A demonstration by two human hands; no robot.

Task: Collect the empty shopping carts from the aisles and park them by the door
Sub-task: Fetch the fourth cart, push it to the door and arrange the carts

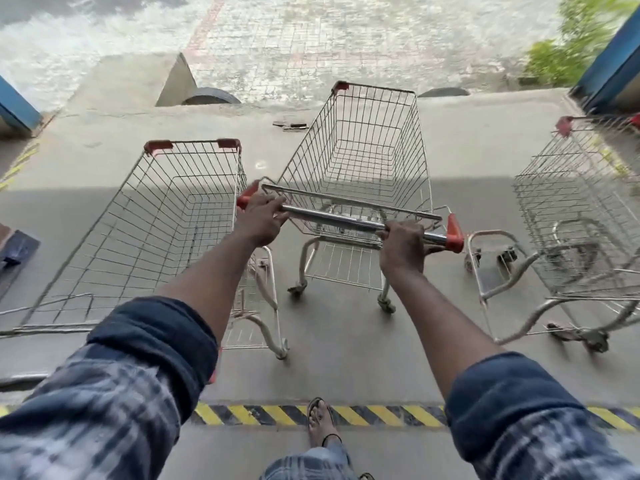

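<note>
The middle cart (360, 174) stood empty straight ahead of my fingers, its basket reaching away from me over the concrete floor (346, 358). My left hand (260, 220) was curled shut around the left end of its steel handle (346, 221), fingers over the top, just inside the red end cap (245, 199). My right hand (401, 245) was wrapped tight round the same bar near its right end, just short of the other red cap (454, 233). Both my sleeves (152, 344) were rolled up above the forearms.

Just to the left of my left hand stood a second cart (149, 223), also empty, its near corner close beside my knuckles. Off to the right of my right hand, well apart, stood a third cart (581, 209), blurred. Below my hands, close to me, a yellow-and-black stripe (270, 414) ran across the floor, and my sandalled foot (320, 422) rested on it. Beyond the carts the concrete ended at a step, with brick paving (346, 39) further out, a green bush (575, 39) at far right.
</note>
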